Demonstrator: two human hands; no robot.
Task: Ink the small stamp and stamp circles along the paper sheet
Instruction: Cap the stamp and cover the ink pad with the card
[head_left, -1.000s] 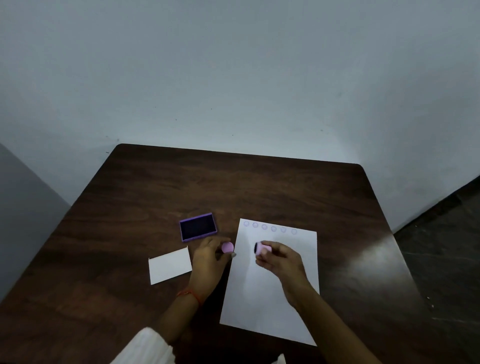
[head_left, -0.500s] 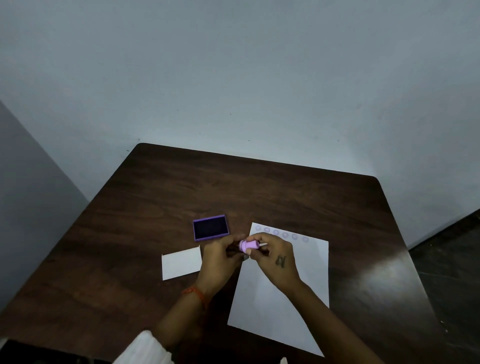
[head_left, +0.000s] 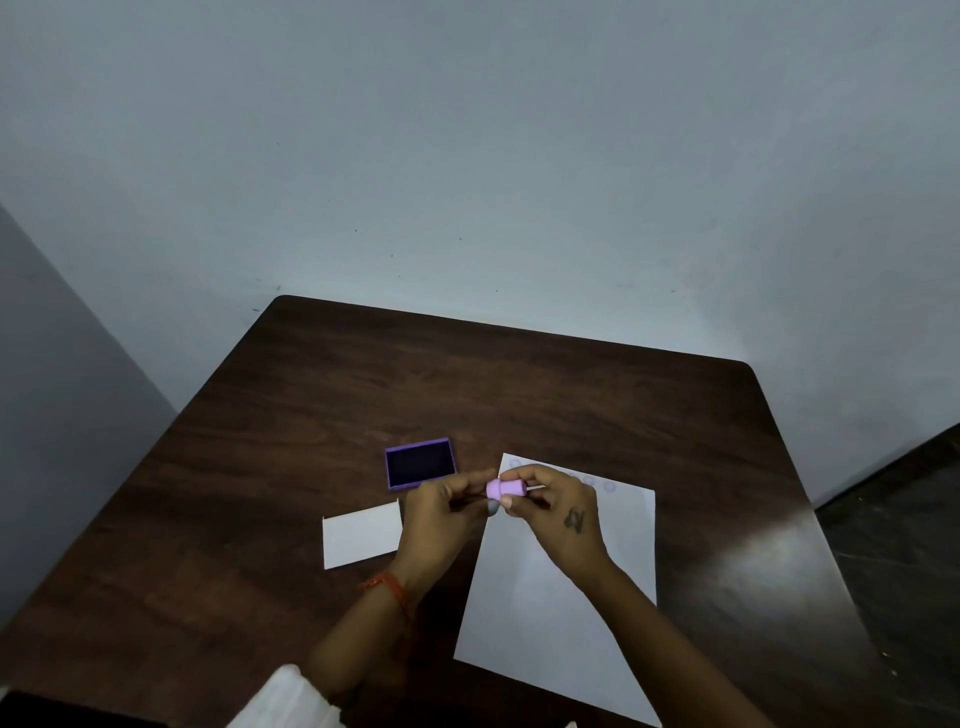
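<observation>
A small pink stamp (head_left: 505, 488) lies sideways in the air between both hands, its cap end toward the left. My left hand (head_left: 441, 512) pinches the cap end, and my right hand (head_left: 558, 512) grips the body. They hover over the top left corner of the white paper sheet (head_left: 561, 639). A row of faint purple stamped circles (head_left: 609, 486) runs along the sheet's top edge, partly hidden by my right hand. The open purple ink pad (head_left: 420, 463) sits just left of the sheet's far corner.
A small white card (head_left: 358, 535) lies left of my left hand on the dark wooden table (head_left: 467, 384). The table stands in a corner against pale walls. Dark floor shows at the right.
The cap in my left hand and the stamp in my right were apart one second ago. They came together and now stay joined between both hands.
</observation>
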